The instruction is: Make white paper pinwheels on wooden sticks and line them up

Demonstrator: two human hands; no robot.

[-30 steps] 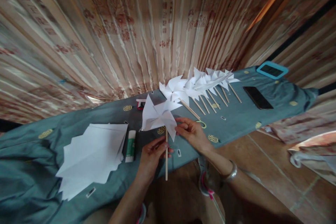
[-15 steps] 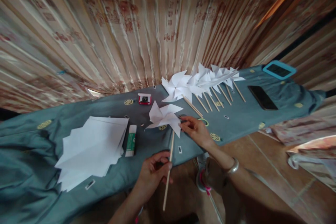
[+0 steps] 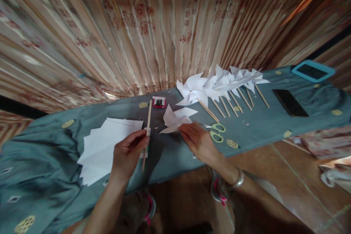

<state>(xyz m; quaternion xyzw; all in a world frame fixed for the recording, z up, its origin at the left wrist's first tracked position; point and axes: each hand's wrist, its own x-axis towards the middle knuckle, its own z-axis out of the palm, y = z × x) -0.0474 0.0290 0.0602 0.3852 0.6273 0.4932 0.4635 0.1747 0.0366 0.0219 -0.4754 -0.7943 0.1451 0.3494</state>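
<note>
As left hand (image 3: 128,152) pinches thin wooden stick (image 3: 149,117), right hand (image 3: 199,143) grips white paper pinwheel (image 3: 177,117).
Forearms (image 3: 103,206) cross teal-clothed table's (image 3: 261,124) near edge.

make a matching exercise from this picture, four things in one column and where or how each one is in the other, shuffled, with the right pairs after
1. wooden stick
2. scissors
3. white paper sheets
4. dark phone

A. lying near the blue-framed device
B. in a fanned-out stack, partly behind the left hand
C. held between thumb and fingers
D. green-handled, just right of the right hand

Pairs: 1-C, 2-D, 3-B, 4-A
</note>
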